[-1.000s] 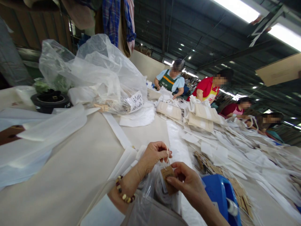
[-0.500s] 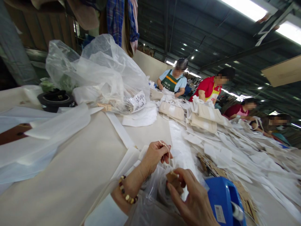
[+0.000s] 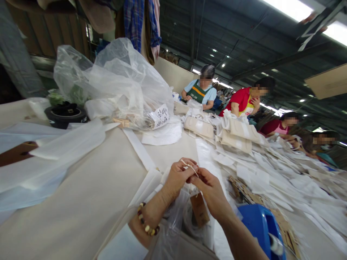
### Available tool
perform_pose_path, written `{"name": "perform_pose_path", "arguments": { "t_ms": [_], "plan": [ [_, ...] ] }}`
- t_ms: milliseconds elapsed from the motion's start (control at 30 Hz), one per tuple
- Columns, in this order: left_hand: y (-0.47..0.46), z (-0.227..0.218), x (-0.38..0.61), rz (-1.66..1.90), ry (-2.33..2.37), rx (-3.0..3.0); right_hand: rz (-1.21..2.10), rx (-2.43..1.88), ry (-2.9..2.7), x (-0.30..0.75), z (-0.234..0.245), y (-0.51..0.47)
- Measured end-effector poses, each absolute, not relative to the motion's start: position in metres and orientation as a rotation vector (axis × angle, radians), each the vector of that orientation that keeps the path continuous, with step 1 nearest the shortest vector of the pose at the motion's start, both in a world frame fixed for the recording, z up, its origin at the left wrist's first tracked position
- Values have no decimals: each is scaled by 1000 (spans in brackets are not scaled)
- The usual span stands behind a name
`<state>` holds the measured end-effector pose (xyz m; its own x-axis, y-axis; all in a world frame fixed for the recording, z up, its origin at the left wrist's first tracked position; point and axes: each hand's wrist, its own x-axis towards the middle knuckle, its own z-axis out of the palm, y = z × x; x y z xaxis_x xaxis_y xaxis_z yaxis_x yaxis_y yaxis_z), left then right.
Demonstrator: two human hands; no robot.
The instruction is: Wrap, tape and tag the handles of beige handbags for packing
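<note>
left hand [image 3: 176, 177] and right hand [image 3: 213, 187] pinch a pale cord [image 3: 187, 165]
brown tag [image 3: 200, 210] hanging below, near a blue container [image 3: 253, 225]

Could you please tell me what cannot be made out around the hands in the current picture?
Head view: whether the right hand pinches the white cord; its fingers overlap those of the left hand, hiding the contact.
Head view: any wording on the brown tag; too small and blurred to read.
Head view: the base of the blue container; cut off by the bottom edge.
</note>
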<state>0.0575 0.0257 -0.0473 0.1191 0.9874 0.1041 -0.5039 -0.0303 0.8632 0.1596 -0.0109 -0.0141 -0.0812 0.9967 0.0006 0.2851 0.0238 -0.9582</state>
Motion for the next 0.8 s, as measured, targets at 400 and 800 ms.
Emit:
{"name": "perform_pose_path", "arguments": {
  "t_ms": [400, 800],
  "plan": [
    [27, -61, 66, 949, 972, 1500, 854, -1738, -1419, 231, 9, -1],
    [23, -72, 74, 510, 1138, 2062, 1377, -1877, -1673, 244, -44, 41]
  ]
}}
